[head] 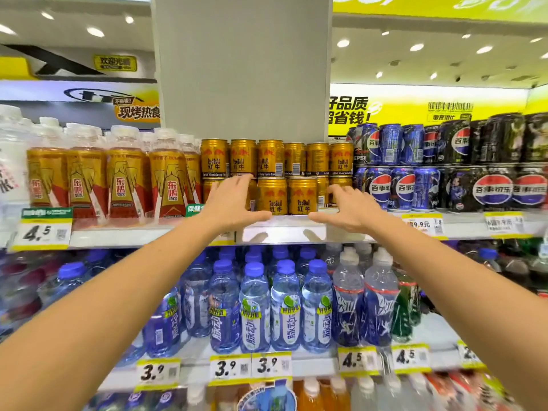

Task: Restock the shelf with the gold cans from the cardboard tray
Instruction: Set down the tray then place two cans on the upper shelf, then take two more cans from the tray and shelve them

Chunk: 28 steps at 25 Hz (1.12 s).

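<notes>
Gold cans (272, 196) stand two layers high on the upper shelf (281, 229), in front of a grey pillar. My left hand (234, 204) is open at the left side of the lower row, fingers spread and touching a can there. On the right side of that row, my right hand (345, 207) is open too, thumb pointing inward along the shelf edge. Both hands flank the two front cans and hold nothing. No cardboard tray is in view.
Gold and red bottles (127, 179) stand left of the cans, blue and black cola cans (415, 185) to the right. Blue-capped water bottles (255, 307) fill the shelf below. Yellow price tags (44, 232) line the shelf edges.
</notes>
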Each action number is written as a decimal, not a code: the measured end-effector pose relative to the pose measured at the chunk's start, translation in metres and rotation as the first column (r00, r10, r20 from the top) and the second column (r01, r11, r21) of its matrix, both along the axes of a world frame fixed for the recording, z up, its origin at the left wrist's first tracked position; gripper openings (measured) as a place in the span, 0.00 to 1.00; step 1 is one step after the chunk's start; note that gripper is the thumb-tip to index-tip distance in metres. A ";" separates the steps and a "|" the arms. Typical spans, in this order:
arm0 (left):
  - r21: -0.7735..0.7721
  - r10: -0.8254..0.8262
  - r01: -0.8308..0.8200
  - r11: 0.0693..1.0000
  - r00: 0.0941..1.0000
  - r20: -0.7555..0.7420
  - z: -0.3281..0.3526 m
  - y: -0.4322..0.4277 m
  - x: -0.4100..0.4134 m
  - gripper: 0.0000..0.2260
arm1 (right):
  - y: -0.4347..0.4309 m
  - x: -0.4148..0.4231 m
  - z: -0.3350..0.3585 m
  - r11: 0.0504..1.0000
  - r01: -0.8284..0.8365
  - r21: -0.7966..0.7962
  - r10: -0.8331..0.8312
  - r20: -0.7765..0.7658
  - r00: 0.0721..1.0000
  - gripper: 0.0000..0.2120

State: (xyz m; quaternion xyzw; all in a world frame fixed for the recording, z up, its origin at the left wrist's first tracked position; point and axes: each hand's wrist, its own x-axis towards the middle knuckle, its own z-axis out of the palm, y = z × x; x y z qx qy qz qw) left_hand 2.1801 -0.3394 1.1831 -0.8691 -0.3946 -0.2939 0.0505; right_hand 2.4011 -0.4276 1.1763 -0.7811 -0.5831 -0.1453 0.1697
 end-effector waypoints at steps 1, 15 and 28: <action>-0.004 0.026 -0.026 1.000 0.999 -0.045 -0.009 -0.006 -0.010 0.42 | -0.009 -0.002 -0.007 0.999 0.022 -0.036 -0.022 0.013 1.000 0.43; -0.254 0.183 -0.212 0.944 0.974 -0.134 -0.235 -0.144 -0.113 0.41 | -0.139 -0.066 -0.222 0.964 -0.100 -0.247 0.085 -0.073 0.994 0.52; -0.471 0.149 -0.277 0.837 0.945 -0.291 -0.435 -0.153 -0.187 0.43 | -0.125 -0.187 -0.431 0.879 -0.241 -0.411 0.166 -0.211 0.963 0.45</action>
